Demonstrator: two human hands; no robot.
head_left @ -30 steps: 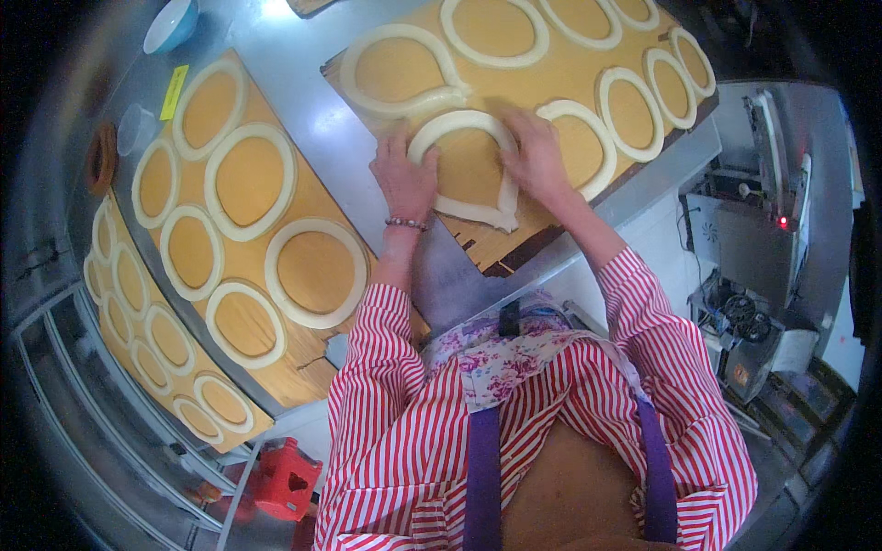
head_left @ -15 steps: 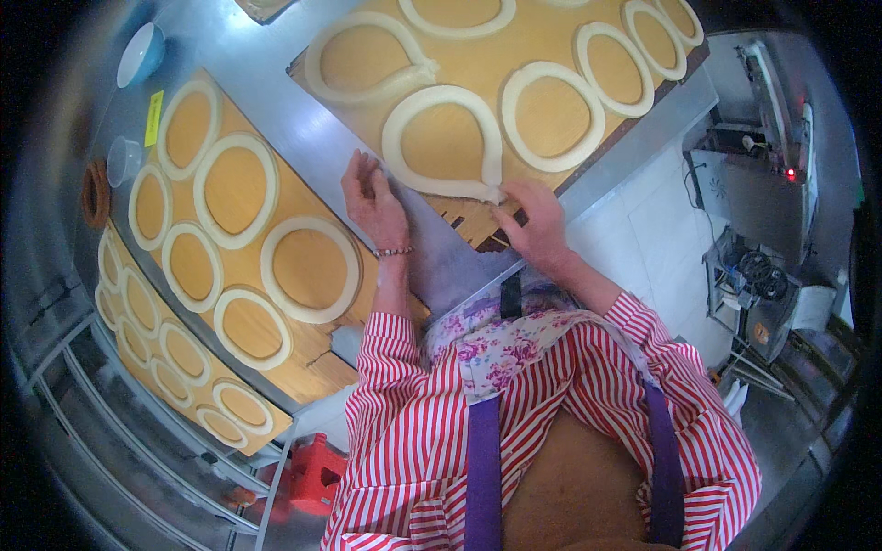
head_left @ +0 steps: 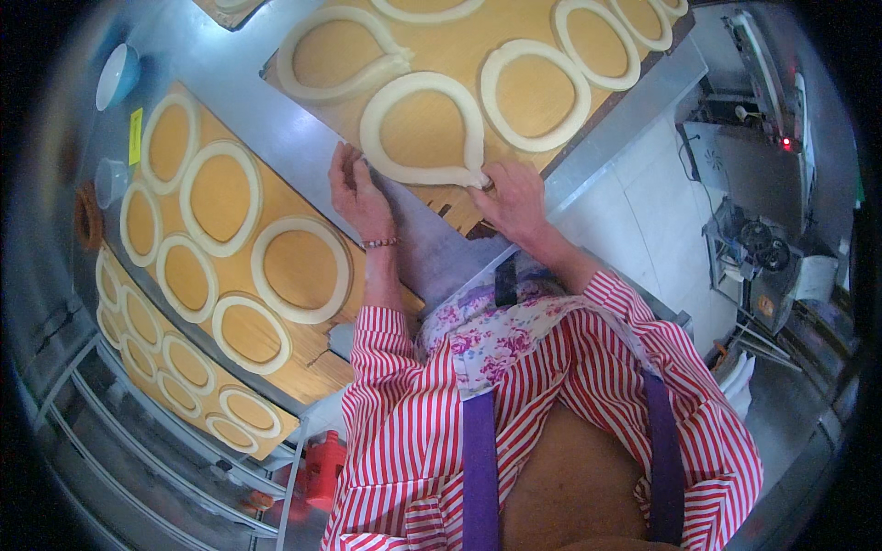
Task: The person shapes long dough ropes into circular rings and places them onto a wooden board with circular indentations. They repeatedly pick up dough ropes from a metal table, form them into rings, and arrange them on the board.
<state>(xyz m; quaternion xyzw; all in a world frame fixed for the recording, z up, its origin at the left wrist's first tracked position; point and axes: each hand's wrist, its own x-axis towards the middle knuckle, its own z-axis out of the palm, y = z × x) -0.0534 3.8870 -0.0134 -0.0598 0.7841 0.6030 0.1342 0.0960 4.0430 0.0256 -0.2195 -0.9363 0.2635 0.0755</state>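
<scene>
A pale dough ring (head_left: 372, 138), teardrop-shaped, lies on the near corner of a wooden board (head_left: 418, 124). Its two ends meet in a point at the lower right, where my right hand (head_left: 513, 200) pinches them between thumb and fingers. My left hand (head_left: 363, 195) is beside the board's left edge, fingers loosely bent and apart, with nothing visible in it. Farther back on this board is another ring with a pointed join (head_left: 287, 64). Smoother, rounder rings, such as a dough ring (head_left: 490, 101), lie to its right.
To the left, a second board (head_left: 308, 367) carries several dough rings, and a third board (head_left: 289, 424) with more rings lies beyond it. A blue bowl (head_left: 118, 77), a clear cup (head_left: 111, 184) and a yellow label (head_left: 135, 136) are at the far left. Below is a red plastic stool (head_left: 323, 468).
The scene has shifted slightly left and up in the picture. My right fingers have closed more tightly over the dough ends, which now look pressed together. My left hand remains beside the board.
</scene>
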